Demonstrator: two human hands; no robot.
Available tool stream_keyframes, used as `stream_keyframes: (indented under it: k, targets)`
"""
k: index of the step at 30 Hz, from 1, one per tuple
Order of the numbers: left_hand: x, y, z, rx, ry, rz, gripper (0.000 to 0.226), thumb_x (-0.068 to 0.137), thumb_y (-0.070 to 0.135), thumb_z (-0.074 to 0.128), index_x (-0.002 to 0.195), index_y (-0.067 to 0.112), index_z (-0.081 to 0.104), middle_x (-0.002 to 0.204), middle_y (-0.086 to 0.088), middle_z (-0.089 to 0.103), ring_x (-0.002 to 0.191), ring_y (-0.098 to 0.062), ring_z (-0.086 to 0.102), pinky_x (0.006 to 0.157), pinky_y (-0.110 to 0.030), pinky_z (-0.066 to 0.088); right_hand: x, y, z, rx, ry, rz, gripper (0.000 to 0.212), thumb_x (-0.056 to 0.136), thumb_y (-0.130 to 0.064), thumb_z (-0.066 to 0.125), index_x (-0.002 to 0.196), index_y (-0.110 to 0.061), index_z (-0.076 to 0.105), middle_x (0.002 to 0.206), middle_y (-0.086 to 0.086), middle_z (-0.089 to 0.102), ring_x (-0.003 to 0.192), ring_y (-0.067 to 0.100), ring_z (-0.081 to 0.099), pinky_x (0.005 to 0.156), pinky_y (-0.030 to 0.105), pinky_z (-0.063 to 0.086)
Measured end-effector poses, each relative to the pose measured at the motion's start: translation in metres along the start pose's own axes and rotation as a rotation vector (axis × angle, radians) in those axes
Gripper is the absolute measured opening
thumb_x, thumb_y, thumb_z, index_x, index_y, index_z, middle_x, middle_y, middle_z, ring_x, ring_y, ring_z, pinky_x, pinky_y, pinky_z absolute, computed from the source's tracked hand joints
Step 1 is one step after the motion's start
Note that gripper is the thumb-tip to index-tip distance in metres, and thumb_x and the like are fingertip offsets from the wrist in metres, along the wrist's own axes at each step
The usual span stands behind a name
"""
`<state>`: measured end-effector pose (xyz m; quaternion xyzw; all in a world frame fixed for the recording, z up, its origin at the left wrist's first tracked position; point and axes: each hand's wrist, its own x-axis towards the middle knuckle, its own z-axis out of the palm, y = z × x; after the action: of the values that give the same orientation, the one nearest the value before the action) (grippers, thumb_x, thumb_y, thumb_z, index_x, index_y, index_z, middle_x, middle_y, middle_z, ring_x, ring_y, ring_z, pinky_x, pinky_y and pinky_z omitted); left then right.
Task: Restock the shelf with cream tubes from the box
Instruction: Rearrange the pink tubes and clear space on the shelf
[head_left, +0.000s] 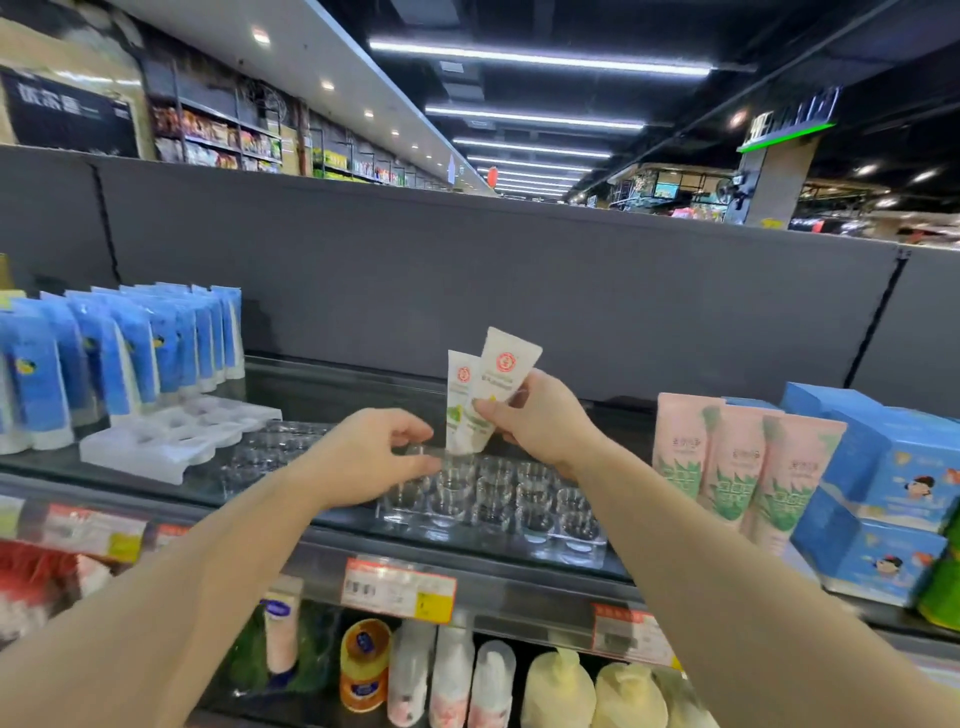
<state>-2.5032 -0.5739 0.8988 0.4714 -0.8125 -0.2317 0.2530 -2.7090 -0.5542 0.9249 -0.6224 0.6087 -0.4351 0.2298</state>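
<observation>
While my right hand (540, 421) pinches two white cream tubes (485, 395) between thumb and fingers, I count both standing nearly upright, long axes vertical, flat crimped ends up and caps down, the right one tilted slightly to the right. Each carries a round red emblem near the top and green artwork lower down; the writing is too blurred for me to read. Their caps hover just above the back row of a clear plastic tray (519, 504) of round sockets on the shelf (322, 395). My left hand (374, 457), fingers loosely curled, pinches that tray's left rear edge. Three pink tubes (737, 457) stand to the right, beside two stacked blue boxes (893, 493). Blue tubes (119, 358) crowd the left.
</observation>
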Motion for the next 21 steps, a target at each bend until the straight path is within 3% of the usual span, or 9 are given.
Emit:
stream_keyframes:
  k: [4,6,8,10,12,17,21]
  targets:
    - [-0.007,-0.028,-0.019,0.247,-0.144,0.037,0.059,0.074,0.062,0.068,0.124,0.032,0.062,0.129,0.015,0.058,0.118,-0.004,0.052,0.102,-0.026,0.041,0.016,0.005,0.030,-0.025,-0.029,0.006,0.019,0.085,-0.027,0.072,0.100,-0.026,0.060,0.101,-0.007,0.070,0.089,0.014,0.067,0.084,0.041,0.056]
    - [-0.008,-0.035,-0.023,0.282,-0.225,0.071,0.063,0.073,0.065,0.067,0.127,0.034,0.060,0.132,0.017,0.055,0.122,-0.004,0.048,0.105,-0.025,0.038,0.021,0.001,0.044,-0.118,-0.060,-0.019,0.019,0.087,-0.028,0.070,0.101,-0.025,0.057,0.098,-0.008,0.068,0.078,0.009,0.062,0.071,0.028,0.052]
    - [-0.006,-0.040,-0.023,0.331,-0.246,0.134,0.061,0.077,0.064,0.066,0.130,0.033,0.059,0.135,0.017,0.054,0.126,-0.003,0.045,0.115,-0.030,0.027,0.025,-0.004,0.056,-0.208,-0.056,-0.034,0.023,0.088,-0.030,0.068,0.105,-0.021,0.056,0.096,-0.007,0.066,0.080,0.011,0.061,0.065,0.023,0.045]
    - [-0.003,-0.043,-0.023,0.386,-0.254,0.190,0.060,0.079,0.064,0.063,0.130,0.033,0.058,0.138,0.017,0.052,0.130,-0.003,0.042,0.122,-0.039,0.006,0.029,-0.006,0.063,-0.247,-0.036,-0.025,0.027,0.088,-0.031,0.068,0.108,-0.015,0.058,0.097,-0.006,0.068,0.085,0.014,0.064,0.066,0.027,0.048]
    - [-0.001,-0.045,-0.023,0.404,-0.262,0.225,0.057,0.081,0.064,0.061,0.129,0.033,0.058,0.140,0.017,0.049,0.134,-0.003,0.039,0.120,-0.043,-0.006,0.031,-0.007,0.061,-0.284,-0.023,0.002,0.024,0.088,-0.032,0.066,0.104,-0.015,0.058,0.093,-0.007,0.067,0.080,0.014,0.063,0.063,0.026,0.050]
    - [0.006,-0.047,-0.024,0.416,-0.280,0.272,0.061,0.080,0.065,0.061,0.132,0.033,0.054,0.149,0.014,0.039,0.142,-0.005,0.027,0.117,-0.040,-0.012,0.034,-0.004,0.034,-0.219,-0.010,0.037,0.025,0.087,-0.030,0.069,0.107,-0.021,0.058,0.096,-0.006,0.070,0.085,0.022,0.070,0.077,0.045,0.059]
    - [0.012,-0.044,-0.020,0.374,-0.331,0.274,0.071,0.080,0.063,0.063,0.141,0.030,0.046,0.154,0.012,0.035,0.148,-0.012,0.016,0.115,-0.031,-0.009,0.030,-0.003,0.042,-0.184,-0.040,0.065,0.028,0.084,-0.031,0.071,0.108,-0.024,0.058,0.099,-0.008,0.070,0.089,0.018,0.070,0.079,0.045,0.059]
